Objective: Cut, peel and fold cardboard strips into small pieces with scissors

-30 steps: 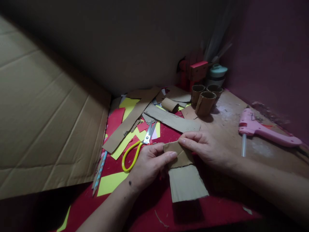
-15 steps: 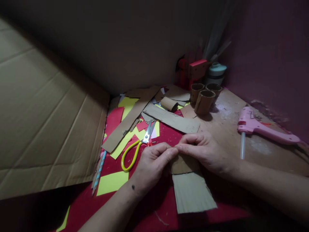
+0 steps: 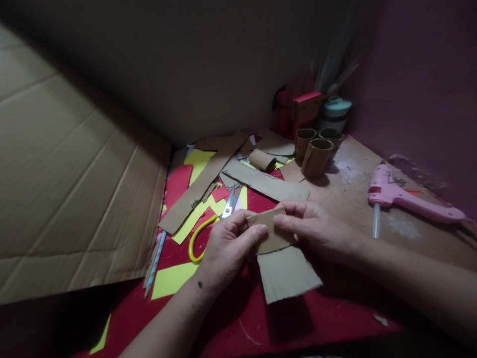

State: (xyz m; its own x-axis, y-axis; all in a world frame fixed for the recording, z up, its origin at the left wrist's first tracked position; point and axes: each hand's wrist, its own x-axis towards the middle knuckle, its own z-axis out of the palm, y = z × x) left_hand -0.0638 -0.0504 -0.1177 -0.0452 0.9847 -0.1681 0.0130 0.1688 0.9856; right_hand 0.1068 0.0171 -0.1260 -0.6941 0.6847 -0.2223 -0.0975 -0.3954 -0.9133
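Observation:
Between my two hands is a piece of cardboard [image 3: 288, 276], brown on its upper part and paler, ribbed below a rough dark edge. My left hand [image 3: 233, 241] grips its upper left side, thumb on the face and fingers behind. At the upper right, my right hand [image 3: 313, 226] pinches it the same way. The lower end hangs above the red cloth [image 3: 223, 318] and casts a shadow there. Beside my left hand lie scissors [image 3: 203, 238] with yellow handles, blades pointing away and slightly apart.
Cardboard strips [image 3: 201, 189] and coloured paper scraps are strewn ahead. Three cardboard tubes [image 3: 316, 158] stand upright behind my right hand; another tube [image 3: 262, 160] lies on its side. A pink glue gun [image 3: 410, 199] rests at right. A large cardboard sheet [image 3: 82, 179] leans in from the left.
My hands have parted slightly and tilted the cardboard, so its brown upper part now shows between my thumbs. Its lower end has risen and shifted left.

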